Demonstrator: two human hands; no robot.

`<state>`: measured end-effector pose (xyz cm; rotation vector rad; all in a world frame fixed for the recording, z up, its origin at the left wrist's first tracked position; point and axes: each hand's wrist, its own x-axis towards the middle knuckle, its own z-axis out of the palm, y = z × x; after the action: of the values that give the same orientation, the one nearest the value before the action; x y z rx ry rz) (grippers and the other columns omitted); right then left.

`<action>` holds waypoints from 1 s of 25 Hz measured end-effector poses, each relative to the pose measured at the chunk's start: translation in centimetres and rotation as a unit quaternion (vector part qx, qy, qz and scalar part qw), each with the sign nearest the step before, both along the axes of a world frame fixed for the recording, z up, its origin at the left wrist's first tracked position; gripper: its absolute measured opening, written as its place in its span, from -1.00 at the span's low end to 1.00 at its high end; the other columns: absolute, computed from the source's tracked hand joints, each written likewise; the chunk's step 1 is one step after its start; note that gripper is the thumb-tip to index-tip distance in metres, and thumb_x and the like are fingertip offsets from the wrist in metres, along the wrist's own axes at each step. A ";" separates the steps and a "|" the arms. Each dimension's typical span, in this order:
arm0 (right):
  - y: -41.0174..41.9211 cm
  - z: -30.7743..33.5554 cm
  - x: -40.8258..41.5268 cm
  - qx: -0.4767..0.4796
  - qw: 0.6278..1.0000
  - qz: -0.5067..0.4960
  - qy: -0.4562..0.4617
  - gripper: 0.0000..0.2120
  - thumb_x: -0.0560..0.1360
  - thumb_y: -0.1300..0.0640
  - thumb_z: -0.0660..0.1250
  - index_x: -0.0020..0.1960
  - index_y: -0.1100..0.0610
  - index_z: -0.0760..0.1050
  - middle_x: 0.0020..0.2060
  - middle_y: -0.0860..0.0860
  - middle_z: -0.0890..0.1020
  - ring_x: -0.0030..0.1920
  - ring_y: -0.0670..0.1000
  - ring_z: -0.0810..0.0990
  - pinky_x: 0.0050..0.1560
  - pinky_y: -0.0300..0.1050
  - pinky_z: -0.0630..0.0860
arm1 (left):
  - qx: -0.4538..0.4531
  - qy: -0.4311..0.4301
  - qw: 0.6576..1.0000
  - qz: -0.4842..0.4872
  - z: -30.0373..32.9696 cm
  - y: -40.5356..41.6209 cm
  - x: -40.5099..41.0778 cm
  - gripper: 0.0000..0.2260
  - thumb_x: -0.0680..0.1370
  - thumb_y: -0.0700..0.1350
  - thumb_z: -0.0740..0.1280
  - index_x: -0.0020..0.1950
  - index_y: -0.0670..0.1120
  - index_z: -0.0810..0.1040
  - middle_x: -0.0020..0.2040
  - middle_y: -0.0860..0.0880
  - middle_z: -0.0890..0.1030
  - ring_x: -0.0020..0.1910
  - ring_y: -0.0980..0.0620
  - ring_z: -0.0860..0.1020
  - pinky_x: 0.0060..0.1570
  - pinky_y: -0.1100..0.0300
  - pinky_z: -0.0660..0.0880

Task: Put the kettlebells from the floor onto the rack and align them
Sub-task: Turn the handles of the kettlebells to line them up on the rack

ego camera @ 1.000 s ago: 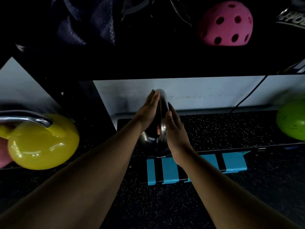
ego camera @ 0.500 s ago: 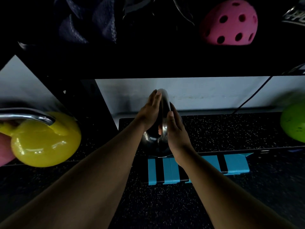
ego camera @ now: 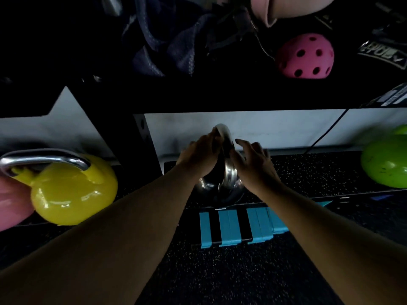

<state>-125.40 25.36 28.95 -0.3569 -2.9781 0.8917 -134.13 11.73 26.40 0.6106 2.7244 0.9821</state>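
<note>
A dark kettlebell (ego camera: 222,190) with a shiny steel handle stands on the rack's lower shelf (ego camera: 308,170), near its front edge. My left hand (ego camera: 199,157) grips the left side and top of the handle. My right hand (ego camera: 253,161) is on the right side of the handle, its fingers spread and lifting off it. A yellow kettlebell (ego camera: 72,192) with a steel handle sits in the bay to the left, beside a pink one (ego camera: 11,205). A green kettlebell (ego camera: 385,166) lies at the shelf's right end.
Blue tape strips (ego camera: 237,225) mark the shelf's front edge below the dark kettlebell. A black rack upright (ego camera: 145,142) separates the two bays. Above, the upper shelf holds a pink perforated ball (ego camera: 306,56) and dark fabric (ego camera: 167,47). A black cable (ego camera: 328,130) runs down the white wall.
Both hands were flat against the handle's sides. Now my left hand has curled over the handle's top and my right hand's fingers have spread away. The view has tilted up slightly.
</note>
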 end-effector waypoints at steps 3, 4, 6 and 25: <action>-0.1 1.8 0.8 0.114 0.993 0.017 0.011 -0.48 0.57 -0.19 0.07 0.46 0.00 0.24 0.26 0.17 0.42 0.26 0.16 0.36 0.08 0.05 0.40 | -0.143 0.104 0.980 -0.096 0.8 -2.5 1.1 -0.55 0.63 0.06 0.13 0.50 0.01 0.22 0.25 -0.12 0.56 0.11 -0.11 0.56 0.08 -0.10 0.51; -0.5 2.2 1.2 0.143 0.989 0.021 0.016 -0.51 0.58 -0.16 0.10 0.44 0.01 0.28 0.24 0.17 0.44 0.24 0.16 0.37 0.05 0.03 0.39 | -0.159 0.124 0.972 -0.124 1.2 -3.3 1.5 -0.56 0.62 0.03 0.17 0.49 0.00 0.24 0.23 -0.12 0.58 0.08 -0.09 0.57 0.05 -0.05 0.51; -1.7 2.7 2.2 0.188 0.981 0.026 0.029 -0.60 0.58 -0.11 0.14 0.36 0.02 0.35 0.17 0.16 0.46 0.18 0.16 0.40 -0.01 -0.01 0.39 | -0.155 0.155 0.962 -0.164 2.1 -4.8 2.2 -0.60 0.60 -0.03 0.21 0.45 0.00 0.31 0.15 -0.10 0.61 0.05 -0.06 0.58 -0.04 0.05 0.46; -31.1 4.2 -0.7 0.125 0.980 0.135 0.075 -0.76 0.55 -0.01 0.22 0.14 0.07 0.51 0.10 0.13 0.54 0.19 0.23 0.45 0.15 0.10 0.45 | -0.223 0.261 0.939 0.024 5.3 -39.6 2.7 -0.68 0.52 -0.06 0.23 0.26 -0.05 0.49 0.24 -0.08 0.49 0.20 -0.18 0.44 0.13 -0.08 0.42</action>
<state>-126.11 -5.78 33.11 0.1182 -2.9884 0.5154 -131.45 -27.83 31.65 0.8047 3.2714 0.1862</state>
